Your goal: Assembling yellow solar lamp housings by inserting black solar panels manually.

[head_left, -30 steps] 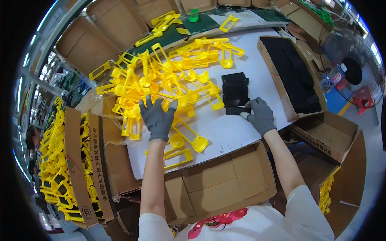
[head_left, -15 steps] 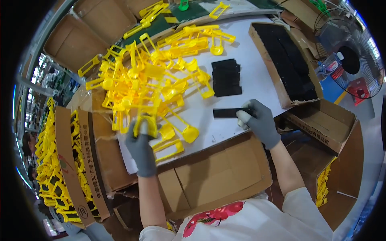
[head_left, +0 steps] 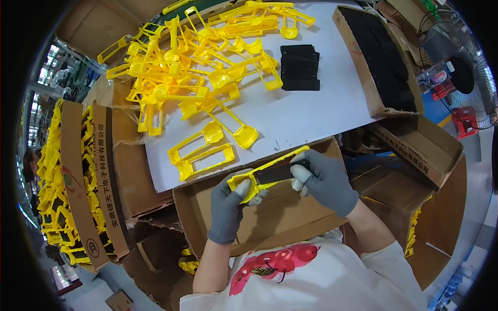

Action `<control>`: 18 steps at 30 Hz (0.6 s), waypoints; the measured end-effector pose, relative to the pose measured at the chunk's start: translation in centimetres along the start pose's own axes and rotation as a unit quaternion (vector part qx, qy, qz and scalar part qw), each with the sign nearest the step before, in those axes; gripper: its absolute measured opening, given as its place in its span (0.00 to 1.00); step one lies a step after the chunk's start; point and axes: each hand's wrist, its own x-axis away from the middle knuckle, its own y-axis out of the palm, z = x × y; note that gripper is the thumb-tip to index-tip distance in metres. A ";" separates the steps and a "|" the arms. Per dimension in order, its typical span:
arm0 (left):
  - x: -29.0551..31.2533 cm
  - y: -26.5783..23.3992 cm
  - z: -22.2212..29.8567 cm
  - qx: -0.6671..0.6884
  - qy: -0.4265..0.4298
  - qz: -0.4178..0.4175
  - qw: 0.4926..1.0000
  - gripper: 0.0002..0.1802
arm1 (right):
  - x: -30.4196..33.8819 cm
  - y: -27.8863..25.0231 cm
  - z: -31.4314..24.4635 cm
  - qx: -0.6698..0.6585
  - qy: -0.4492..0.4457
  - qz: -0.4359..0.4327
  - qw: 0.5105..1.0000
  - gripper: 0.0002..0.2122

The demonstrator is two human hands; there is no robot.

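Both my hands wear grey gloves with pale fingertips and meet over the near cardboard box. My left hand [head_left: 228, 210] is closed round the rounded end of a yellow plastic frame [head_left: 245, 187], which slants up to the right. Between the fingers of my right hand [head_left: 327, 181] is one end of a flat black strip [head_left: 274, 174]. That strip lies along the opening of the frame, its other end close to the rounded part; whether it is seated there I cannot tell. My right fingers also come up to the frame's far end.
Loose yellow frames [head_left: 223, 78] are heaped on the white tabletop [head_left: 332, 111], beside a stack of black strips [head_left: 300, 67]. A carton of black strips [head_left: 376, 59] stands at right, near a fan [head_left: 459, 75]. An open cardboard box [head_left: 270, 228] sits below my hands; a carton of frames [head_left: 72, 171] stands left.
My left hand has brought a yellow frame from the heap's edge toward me and right. My right hand has come nearer with the black strip, which now meets the frame. The view has tilted down.
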 end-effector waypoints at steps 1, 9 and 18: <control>0.1 0.0 -0.2 0.000 -0.002 -0.002 1.000 0.17 | 0.0 -0.1 0.1 0.008 0.013 -0.008 1.000 0.07; -0.2 0.3 -0.6 -0.050 0.021 -0.015 0.998 0.16 | 1.2 0.3 0.7 0.162 -0.090 0.038 0.982 0.07; 0.5 1.3 -1.1 -0.048 -0.020 -0.022 0.998 0.16 | 1.9 0.3 0.8 0.245 -0.129 0.057 0.959 0.06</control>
